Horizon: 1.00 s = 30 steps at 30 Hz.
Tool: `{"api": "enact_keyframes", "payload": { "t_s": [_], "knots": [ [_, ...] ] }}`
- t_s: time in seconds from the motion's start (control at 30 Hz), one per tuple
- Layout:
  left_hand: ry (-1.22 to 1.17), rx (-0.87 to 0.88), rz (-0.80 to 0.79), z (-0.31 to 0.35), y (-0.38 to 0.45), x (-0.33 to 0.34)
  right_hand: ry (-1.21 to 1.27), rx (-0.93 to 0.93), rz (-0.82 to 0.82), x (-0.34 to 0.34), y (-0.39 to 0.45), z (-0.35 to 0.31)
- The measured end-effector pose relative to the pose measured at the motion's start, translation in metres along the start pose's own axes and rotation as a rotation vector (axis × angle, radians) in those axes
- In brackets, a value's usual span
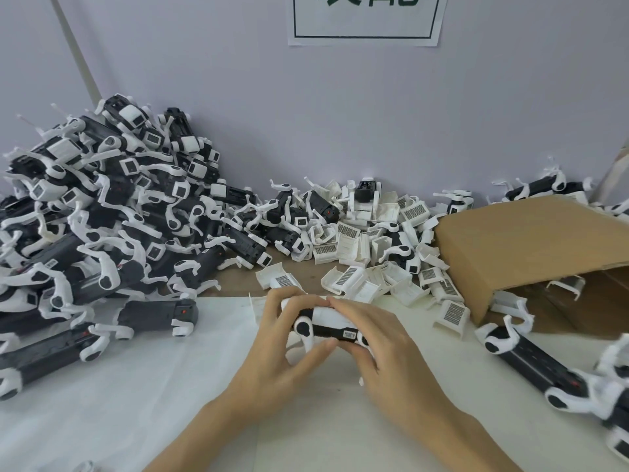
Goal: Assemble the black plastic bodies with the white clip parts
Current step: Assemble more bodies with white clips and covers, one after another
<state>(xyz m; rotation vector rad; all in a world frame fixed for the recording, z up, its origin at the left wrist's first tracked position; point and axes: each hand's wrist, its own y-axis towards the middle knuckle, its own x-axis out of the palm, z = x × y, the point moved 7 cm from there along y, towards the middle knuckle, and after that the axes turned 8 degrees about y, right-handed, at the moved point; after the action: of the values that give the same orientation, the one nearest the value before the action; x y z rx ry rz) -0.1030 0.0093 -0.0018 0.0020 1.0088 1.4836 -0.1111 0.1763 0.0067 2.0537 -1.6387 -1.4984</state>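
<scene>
over the white sheet at the table's (119, 420) near edge, both hands clamp one black plastic body (332, 330). left hand (282, 362) curls round its left end, thumb underneath; right hand (381, 349) covers the right end, fingers pressing a white clip part (328, 315) on top. loose white clips (357, 253) lie just behind, a tall pile of assembled units (102, 219) sits far left, and a tipped cardboard box (531, 247) lies right.
</scene>
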Motion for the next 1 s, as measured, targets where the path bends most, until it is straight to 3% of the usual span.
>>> {"api": "enact_keyframes", "payload": {
  "t_s": [0.13, 0.27, 0.43, 0.63, 0.8, 1.0],
  "knots": [
    [-0.392, -0.198, -0.043, 0.000, -0.001, 0.005, 0.215, 0.102, -0.054, 0.001, -0.003, 0.011],
    [-0.478, -0.219, 0.060, 0.011, 0.008, -0.003, 0.254, 0.172, -0.057, 0.002, -0.007, 0.023],
    [-0.643, -0.304, -0.048, 0.006, 0.012, 0.006, 0.308, 0.170, -0.056, 0.003, -0.008, 0.028],
    [-0.461, -0.383, -0.036, -0.001, 0.012, 0.013, 0.030, 0.107, 0.113, -0.015, -0.004, 0.023],
    [-0.523, -0.394, -0.019, -0.011, 0.006, 0.013, 0.355, 0.233, 0.010, -0.007, -0.005, 0.029],
    [-0.544, -0.417, 0.009, -0.020, 0.001, 0.012, 0.418, 0.228, -0.072, 0.000, -0.004, 0.032]
  ]
}}
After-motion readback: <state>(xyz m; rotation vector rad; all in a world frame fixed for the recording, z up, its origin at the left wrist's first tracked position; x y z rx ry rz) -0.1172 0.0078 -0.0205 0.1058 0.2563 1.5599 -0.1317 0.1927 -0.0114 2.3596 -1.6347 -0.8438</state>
